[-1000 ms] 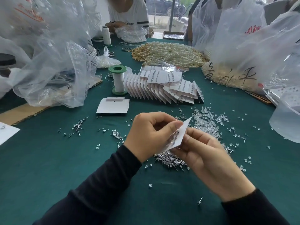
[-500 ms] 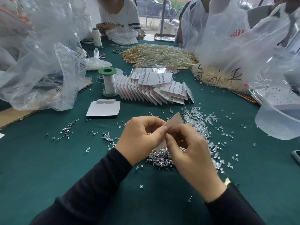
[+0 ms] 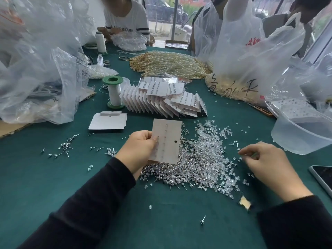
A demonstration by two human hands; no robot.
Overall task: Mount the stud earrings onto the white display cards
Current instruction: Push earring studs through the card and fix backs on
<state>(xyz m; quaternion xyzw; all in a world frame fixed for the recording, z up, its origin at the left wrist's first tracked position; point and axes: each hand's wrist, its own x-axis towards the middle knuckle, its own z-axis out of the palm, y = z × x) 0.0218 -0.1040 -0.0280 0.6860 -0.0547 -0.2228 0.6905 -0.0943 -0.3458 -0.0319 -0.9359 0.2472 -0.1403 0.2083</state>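
My left hand (image 3: pixel 138 150) grips a white display card (image 3: pixel 168 139) by its left edge and holds it upright, its back toward me, above the table. A column of small backs shows along the card. Under it lies a heap of silver stud earrings (image 3: pixel 188 164), which merges into a spread of clear plastic backs (image 3: pixel 213 139). My right hand (image 3: pixel 267 164) hovers at the right rim of that spread with curled fingers. Whether it pinches anything is unclear. A fanned stack of filled cards (image 3: pixel 161 101) lies behind.
Blank cards (image 3: pixel 107 121) and a green-capped thread spool (image 3: pixel 114 92) sit at mid-left, with loose studs (image 3: pixel 64 146) nearer. At the right are a clear plastic tub (image 3: pixel 301 133) and a phone (image 3: pixel 321 177). Pearl strands (image 3: pixel 170 63), plastic bags (image 3: pixel 36 78) and people fill the back.
My hands have come apart. The right hand left the card and moved right over the clear backs; the left hand turned the card so its back faces me.
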